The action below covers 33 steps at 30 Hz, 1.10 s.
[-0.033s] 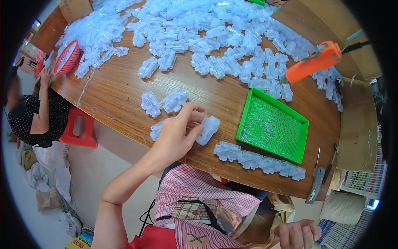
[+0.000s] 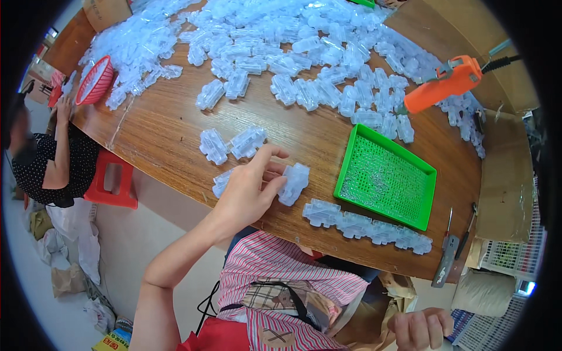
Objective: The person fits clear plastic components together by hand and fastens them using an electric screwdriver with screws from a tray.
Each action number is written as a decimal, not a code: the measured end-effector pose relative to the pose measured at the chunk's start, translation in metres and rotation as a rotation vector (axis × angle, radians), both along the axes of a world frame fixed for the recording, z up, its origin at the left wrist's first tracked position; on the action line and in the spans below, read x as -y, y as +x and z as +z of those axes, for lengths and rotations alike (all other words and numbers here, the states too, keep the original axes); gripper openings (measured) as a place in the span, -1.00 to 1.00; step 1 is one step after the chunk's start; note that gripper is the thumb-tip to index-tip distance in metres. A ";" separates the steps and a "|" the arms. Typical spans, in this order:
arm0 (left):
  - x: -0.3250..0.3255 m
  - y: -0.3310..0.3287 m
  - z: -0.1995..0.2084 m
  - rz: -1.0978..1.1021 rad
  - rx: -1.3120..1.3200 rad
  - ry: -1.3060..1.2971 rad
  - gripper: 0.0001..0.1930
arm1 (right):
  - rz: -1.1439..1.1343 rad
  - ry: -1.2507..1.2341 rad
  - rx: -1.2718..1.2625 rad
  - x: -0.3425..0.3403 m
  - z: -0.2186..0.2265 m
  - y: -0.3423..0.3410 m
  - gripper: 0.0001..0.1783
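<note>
My left hand point(image 2: 243, 190) is closed, with thumb and fingers on the side of a clear plastic housing point(image 2: 294, 183) near the table's front edge. Beside that hand lie more clear housings: one point(image 2: 213, 146) and another point(image 2: 247, 141) just beyond it, and a third partly hidden behind the hand. To the right, several joined clear housings form a row point(image 2: 354, 224) along the front edge. My right hand point(image 2: 420, 329) is held low at the bottom of the view, off the table, its fingers curled in. What they enclose, if anything, is hidden.
A green tray point(image 2: 431, 202) holds many small metal pieces. An orange electric screwdriver point(image 2: 443, 88) hangs above the housings at right. A large heap of clear housings point(image 2: 257, 35) covers the far side. A grey-handled tool point(image 2: 445, 260) lies at the right edge. Another person point(image 2: 50, 158) sits at left by a red basket point(image 2: 95, 82).
</note>
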<state>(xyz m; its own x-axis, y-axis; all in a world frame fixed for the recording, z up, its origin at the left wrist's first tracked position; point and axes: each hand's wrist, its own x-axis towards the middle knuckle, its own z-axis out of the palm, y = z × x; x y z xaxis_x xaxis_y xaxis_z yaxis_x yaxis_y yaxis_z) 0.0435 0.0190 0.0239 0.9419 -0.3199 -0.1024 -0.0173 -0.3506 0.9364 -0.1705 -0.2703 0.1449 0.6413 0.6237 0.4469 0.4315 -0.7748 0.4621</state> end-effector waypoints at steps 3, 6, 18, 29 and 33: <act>-0.002 -0.002 0.001 -0.009 -0.031 0.013 -0.58 | -0.140 -0.068 -0.284 -0.005 0.009 0.002 -0.66; -0.004 -0.007 0.009 -0.022 -0.067 0.015 -0.57 | -0.137 -0.051 -0.403 -0.006 0.010 0.004 -0.61; 0.000 -0.008 0.016 0.039 0.042 0.263 -0.71 | -0.068 -0.089 -0.138 0.006 -0.030 0.011 -0.60; -0.016 0.004 0.007 -0.473 0.479 0.448 -0.51 | -0.188 0.314 -0.368 0.012 -0.043 0.056 -0.57; -0.010 -0.007 0.009 -0.384 0.437 0.507 -0.53 | -0.290 0.643 -0.571 0.008 -0.055 0.085 -0.60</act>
